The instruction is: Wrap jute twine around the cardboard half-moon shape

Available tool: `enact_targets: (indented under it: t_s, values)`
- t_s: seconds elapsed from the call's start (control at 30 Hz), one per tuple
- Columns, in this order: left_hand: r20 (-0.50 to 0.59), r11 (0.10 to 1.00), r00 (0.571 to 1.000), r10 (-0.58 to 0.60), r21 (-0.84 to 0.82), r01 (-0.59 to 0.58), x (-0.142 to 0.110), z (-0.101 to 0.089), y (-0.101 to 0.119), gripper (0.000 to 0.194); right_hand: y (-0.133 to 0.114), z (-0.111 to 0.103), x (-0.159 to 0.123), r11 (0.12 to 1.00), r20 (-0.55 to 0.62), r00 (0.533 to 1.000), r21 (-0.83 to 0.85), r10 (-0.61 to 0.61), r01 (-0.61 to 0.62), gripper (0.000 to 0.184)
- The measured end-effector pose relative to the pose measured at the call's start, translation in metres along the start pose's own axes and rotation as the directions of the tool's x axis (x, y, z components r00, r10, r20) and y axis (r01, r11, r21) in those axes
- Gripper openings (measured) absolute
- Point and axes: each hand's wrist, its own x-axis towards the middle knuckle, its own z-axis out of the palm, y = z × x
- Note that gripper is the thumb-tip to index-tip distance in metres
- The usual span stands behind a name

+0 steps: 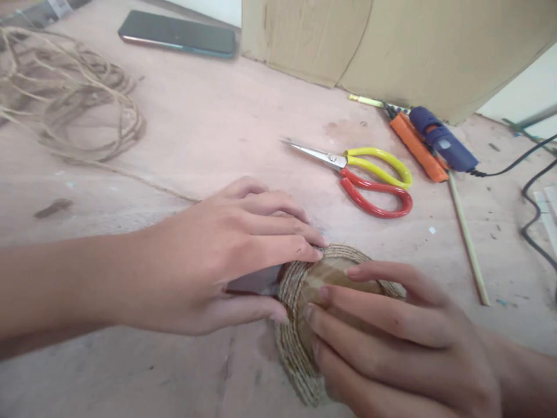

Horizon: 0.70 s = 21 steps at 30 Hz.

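A small cardboard hat shape (322,278), wrapped in jute twine around its brim and lower crown, lies on the wooden table (209,128) near the front. My left hand (217,255) presses its fingertips on the twine at the crown's left side. My right hand (391,342) lies over the crown from the right, fingers flat on the bare cardboard. A strand of twine runs from under my left hand to a loose twine pile (69,93) at the far left.
Scissors (365,174) with yellow and red handles lie beyond the hands. A blue glue gun (439,139) with a black cord, an orange cutter (418,148) and a wooden stick (467,238) lie at right. A phone (178,33) and cardboard sheet (391,40) are at the back.
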Motion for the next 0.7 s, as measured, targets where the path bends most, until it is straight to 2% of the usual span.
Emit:
enact_targets:
  t_s: [0.07,0.23,0.47,0.57,0.7]
  values:
    - [0.0,1.0,1.0,-0.002,0.002,0.002,0.0,0.0,0.0,0.038,0.001,-0.001,0.006,0.998,-0.003,0.999,0.032,-0.045,0.046,0.04]
    - [-0.015,1.0,1.0,0.016,-0.015,-0.016,0.002,0.001,-0.001,0.038,-0.001,-0.003,0.011,0.988,0.033,0.997,0.135,0.067,-0.071,0.038]
    - [-0.005,1.0,1.0,-0.014,-0.014,0.014,0.002,0.001,-0.001,0.043,-0.013,-0.002,0.008,0.975,-0.006,0.978,0.073,0.209,-0.208,0.021]
    - [-0.006,1.0,1.0,-0.017,-0.009,0.017,0.001,0.001,0.0,0.043,-0.013,-0.001,0.007,0.981,-0.019,0.981,0.031,0.193,-0.192,0.02]
    - [0.012,1.0,1.0,0.011,-0.019,-0.011,0.001,-0.001,-0.001,0.041,-0.011,-0.002,0.002,0.99,-0.004,0.991,0.037,0.136,-0.136,0.034]
